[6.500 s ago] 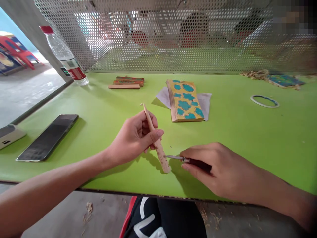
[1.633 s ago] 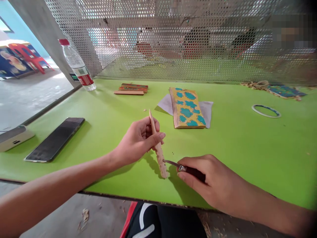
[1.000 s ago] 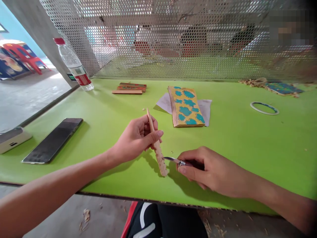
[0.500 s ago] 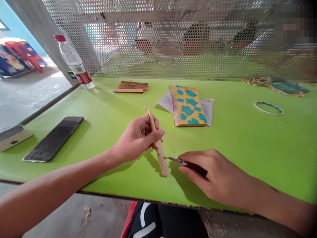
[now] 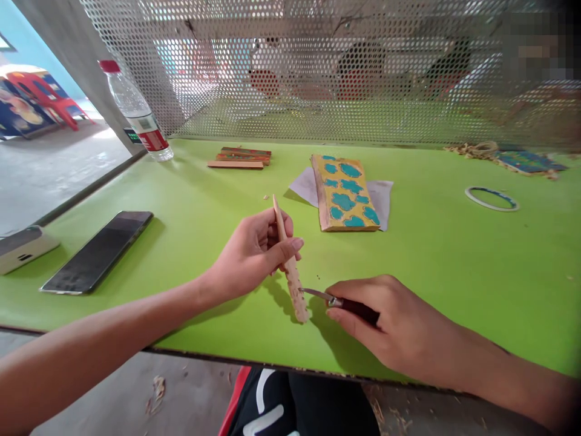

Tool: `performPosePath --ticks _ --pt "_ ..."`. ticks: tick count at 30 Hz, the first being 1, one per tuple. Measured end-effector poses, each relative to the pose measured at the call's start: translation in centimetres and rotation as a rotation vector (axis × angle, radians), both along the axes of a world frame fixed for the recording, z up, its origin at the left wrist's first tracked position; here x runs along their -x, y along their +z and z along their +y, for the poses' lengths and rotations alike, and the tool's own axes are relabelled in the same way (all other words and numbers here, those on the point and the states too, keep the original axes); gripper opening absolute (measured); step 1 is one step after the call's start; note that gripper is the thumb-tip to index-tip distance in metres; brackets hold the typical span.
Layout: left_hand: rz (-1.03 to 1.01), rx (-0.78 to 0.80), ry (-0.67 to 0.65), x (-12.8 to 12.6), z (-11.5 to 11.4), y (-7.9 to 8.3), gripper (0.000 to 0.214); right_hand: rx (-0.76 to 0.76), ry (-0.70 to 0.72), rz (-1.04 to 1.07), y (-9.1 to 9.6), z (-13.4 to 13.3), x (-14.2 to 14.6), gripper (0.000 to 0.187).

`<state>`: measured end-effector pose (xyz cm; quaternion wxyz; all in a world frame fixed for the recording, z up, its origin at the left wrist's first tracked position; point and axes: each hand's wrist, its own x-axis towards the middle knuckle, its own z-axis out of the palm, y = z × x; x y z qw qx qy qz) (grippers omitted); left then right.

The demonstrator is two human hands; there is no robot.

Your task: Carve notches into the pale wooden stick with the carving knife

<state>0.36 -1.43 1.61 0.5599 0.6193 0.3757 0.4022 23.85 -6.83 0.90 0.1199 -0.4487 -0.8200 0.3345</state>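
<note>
Your L fingers [image 5: 290, 244] are clamped on the wooden stick [image 5: 294, 281], thumb across the front, the rest curled behind, approx mid-length. The stick sits centre frame, tilted, w/ its bottom tip touching the green table [image 5: 454, 272] and its top end poking up past your L hand [image 5: 254, 257]. Your R fingers [image 5: 345, 315] are closed tight on the dark handle of a carving knife [image 5: 318, 295]. Its thin metal blade touches the stick's right edge near the bottom. Your R hand [image 5: 394, 327] is low on the table, right of centre

Progress, as I read it: the stretch below your thumb is cut, rough and notched w/ small pits. Above the thumb it's smooth, plain pale wood, so approx half looks untouched. Curled shavings [image 5: 157, 390] lie on the floor, lower left

Further out:
- flat wooden block [image 5: 345, 194] painted yellow w/ teal blobs, upper centre, lying on a grey paper sheet [image 5: 384, 197]
- stack of thin wooden strips [image 5: 240, 158] left of that
- clear plastic water bottle [image 5: 136, 115] w/ red cap, upper left
- glossy black phone [image 5: 97, 251], left edge
- thin ring [image 5: 491, 198], right
- perforated metal screen [image 5: 318, 72] across the top
</note>
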Motion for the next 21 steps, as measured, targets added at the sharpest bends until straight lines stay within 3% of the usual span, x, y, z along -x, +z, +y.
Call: performPosePath --ticks 4,10,12,14,18,21 --pt "0.0 -0.04 -0.011 0.0 -0.1 0.1 0.031 0.189 -0.012 0.014 0.5 0.6 -0.2 0.033" --pt "0.01 -0.025 -0.023 0.2 0.0 0.3 0.033 0.57 -0.021 0.215 0.8 1.7 -0.4 0.03" --pt "0.014 -0.01 -0.027 0.2 0.1 0.2 0.033 0.619 -0.016 0.225 0.8 1.9 -0.5 0.033" --pt "0.014 -0.001 -0.027 0.3 0.2 0.1 0.033 0.561 -0.012 0.17 0.9 1.8 -0.5 0.035" --pt "0.014 0.01 -0.018 0.2 0.4 -0.1 0.033 0.273 -0.034 0.015 0.8 1.1 -0.4 0.035" --pt "0.017 0.015 -0.005 0.2 0.4 -0.1 0.033 0.172 -0.022 -0.021 0.7 0.6 -0.3 0.033"
